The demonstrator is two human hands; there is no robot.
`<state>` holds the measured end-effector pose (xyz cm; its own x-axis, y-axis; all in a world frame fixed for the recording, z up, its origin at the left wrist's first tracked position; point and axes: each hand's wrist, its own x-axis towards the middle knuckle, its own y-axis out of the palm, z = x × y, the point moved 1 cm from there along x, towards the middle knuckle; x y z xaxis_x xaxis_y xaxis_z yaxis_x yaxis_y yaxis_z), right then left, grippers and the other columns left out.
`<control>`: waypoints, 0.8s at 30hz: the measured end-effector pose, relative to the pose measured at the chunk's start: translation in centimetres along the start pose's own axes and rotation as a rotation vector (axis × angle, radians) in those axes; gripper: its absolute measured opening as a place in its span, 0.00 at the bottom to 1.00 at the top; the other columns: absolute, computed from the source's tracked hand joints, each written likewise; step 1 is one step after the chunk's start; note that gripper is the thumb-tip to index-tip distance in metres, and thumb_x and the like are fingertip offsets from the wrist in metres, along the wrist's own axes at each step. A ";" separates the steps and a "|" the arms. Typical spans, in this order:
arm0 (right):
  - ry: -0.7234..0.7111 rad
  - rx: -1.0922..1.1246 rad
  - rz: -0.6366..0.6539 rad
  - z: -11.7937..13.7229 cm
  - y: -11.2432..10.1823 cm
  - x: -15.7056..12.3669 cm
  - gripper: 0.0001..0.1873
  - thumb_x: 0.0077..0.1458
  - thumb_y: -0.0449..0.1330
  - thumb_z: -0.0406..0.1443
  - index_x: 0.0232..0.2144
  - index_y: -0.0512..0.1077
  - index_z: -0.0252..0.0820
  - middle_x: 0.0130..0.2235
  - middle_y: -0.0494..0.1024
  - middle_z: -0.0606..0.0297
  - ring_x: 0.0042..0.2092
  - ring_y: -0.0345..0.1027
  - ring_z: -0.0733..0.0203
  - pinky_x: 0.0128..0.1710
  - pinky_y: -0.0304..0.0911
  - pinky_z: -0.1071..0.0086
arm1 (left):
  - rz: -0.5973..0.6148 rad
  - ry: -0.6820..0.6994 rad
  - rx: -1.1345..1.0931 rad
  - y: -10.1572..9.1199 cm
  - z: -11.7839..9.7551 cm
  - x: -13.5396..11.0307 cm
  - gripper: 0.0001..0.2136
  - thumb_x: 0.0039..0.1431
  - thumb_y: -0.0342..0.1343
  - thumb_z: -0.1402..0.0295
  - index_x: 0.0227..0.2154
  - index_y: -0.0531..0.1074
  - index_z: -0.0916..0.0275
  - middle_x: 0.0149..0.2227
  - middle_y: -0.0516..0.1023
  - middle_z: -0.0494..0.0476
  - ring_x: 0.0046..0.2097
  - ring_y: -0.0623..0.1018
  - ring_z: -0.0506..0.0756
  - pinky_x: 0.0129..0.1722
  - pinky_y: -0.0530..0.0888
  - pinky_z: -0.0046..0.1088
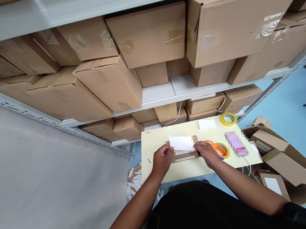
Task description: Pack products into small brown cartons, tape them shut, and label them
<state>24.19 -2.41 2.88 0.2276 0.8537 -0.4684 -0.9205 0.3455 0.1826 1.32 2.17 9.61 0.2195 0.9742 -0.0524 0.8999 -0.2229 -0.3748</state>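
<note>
A white sheet of paper (pixel 181 143) is stretched between my two hands, above a small cardboard box (pixel 184 156) on the pale yellow table (pixel 152 145). My left hand (pixel 162 158) pinches the paper's left edge. At its right edge, my right hand (pixel 205 153) closes on the paper between thumb and fingers. The paper covers much of the box's top, so what lies under it is mostly hidden. Just right of my right hand lie orange-handled scissors (pixel 219 149), resting against a roll of tape (pixel 226 152).
A yellow tape roll (pixel 228 119) and a white stack of paper (pixel 207 124) lie at the table's back, near a blurred pink object (pixel 236 144). Shelves (pixel 185 97) of cardboard boxes rise behind. A large open carton (pixel 303 168) of boxes stands to the right.
</note>
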 end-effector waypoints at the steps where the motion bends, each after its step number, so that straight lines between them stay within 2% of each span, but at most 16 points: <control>1: -0.044 -0.096 -0.028 0.0 -0.5 0.4 0.10 0.48 0.65 0.41 0.23 0.69 0.44 0.19 0.70 0.72 0.23 0.60 0.65 0.27 0.58 0.70 | -0.017 -0.034 -0.003 0.5 0.9 0.2 0.13 0.63 0.55 0.59 0.26 0.72 0.60 0.25 0.71 0.48 0.31 0.71 0.51 0.33 0.66 0.26; 4: -0.143 -0.391 -0.105 -0.3 -1.7 1.5 0.09 0.50 0.60 0.41 0.23 0.70 0.44 0.21 0.71 0.72 0.27 0.63 0.62 0.30 0.58 0.70 | -0.030 -0.104 0.058 1.9 3.3 0.6 0.14 0.63 0.54 0.59 0.24 0.72 0.60 0.24 0.71 0.47 0.30 0.71 0.52 0.32 0.65 0.26; 7: -0.176 -0.673 -0.149 -0.6 -2.2 2.5 0.10 0.54 0.58 0.41 0.24 0.71 0.45 0.25 0.75 0.70 0.31 0.67 0.60 0.32 0.58 0.70 | -0.010 -0.130 0.179 3.1 4.8 1.0 0.16 0.65 0.52 0.58 0.24 0.73 0.60 0.24 0.72 0.48 0.30 0.72 0.52 0.32 0.63 0.27; 11: -0.112 -0.953 -0.140 -0.3 -1.8 3.1 0.11 0.58 0.55 0.39 0.27 0.73 0.45 0.27 0.77 0.68 0.32 0.70 0.59 0.32 0.56 0.70 | 0.019 -0.142 0.383 4.1 5.8 1.3 0.17 0.67 0.50 0.60 0.24 0.72 0.60 0.25 0.74 0.50 0.31 0.73 0.53 0.31 0.60 0.28; 15: -0.052 -1.197 -0.105 0.3 -0.9 3.5 0.13 0.63 0.53 0.37 0.34 0.77 0.43 0.34 0.82 0.60 0.37 0.74 0.56 0.33 0.56 0.69 | 0.078 -0.173 0.582 4.8 6.7 1.6 0.16 0.68 0.50 0.62 0.25 0.73 0.60 0.28 0.77 0.53 0.33 0.75 0.54 0.30 0.57 0.29; 19: -0.016 -1.383 -0.085 0.3 -0.2 4.1 0.16 0.65 0.51 0.37 0.42 0.79 0.41 0.41 0.84 0.53 0.43 0.77 0.51 0.37 0.60 0.67 | 0.125 -0.180 0.706 5.4 7.5 1.9 0.15 0.68 0.48 0.63 0.28 0.74 0.60 0.32 0.80 0.56 0.36 0.77 0.55 0.30 0.58 0.29; 24: -0.013 -1.468 -0.052 -0.1 0.2 4.8 0.18 0.65 0.52 0.39 0.46 0.78 0.40 0.45 0.84 0.49 0.47 0.78 0.47 0.40 0.63 0.64 | 0.182 -0.193 0.808 5.8 8.0 2.3 0.13 0.66 0.50 0.64 0.29 0.75 0.60 0.34 0.80 0.57 0.37 0.78 0.57 0.32 0.62 0.30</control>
<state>25.04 1.70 0.63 0.2654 0.8589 -0.4381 -0.3999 -0.3153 -0.8606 4.05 3.43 -0.10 0.2007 0.9309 -0.3053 0.2953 -0.3546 -0.8872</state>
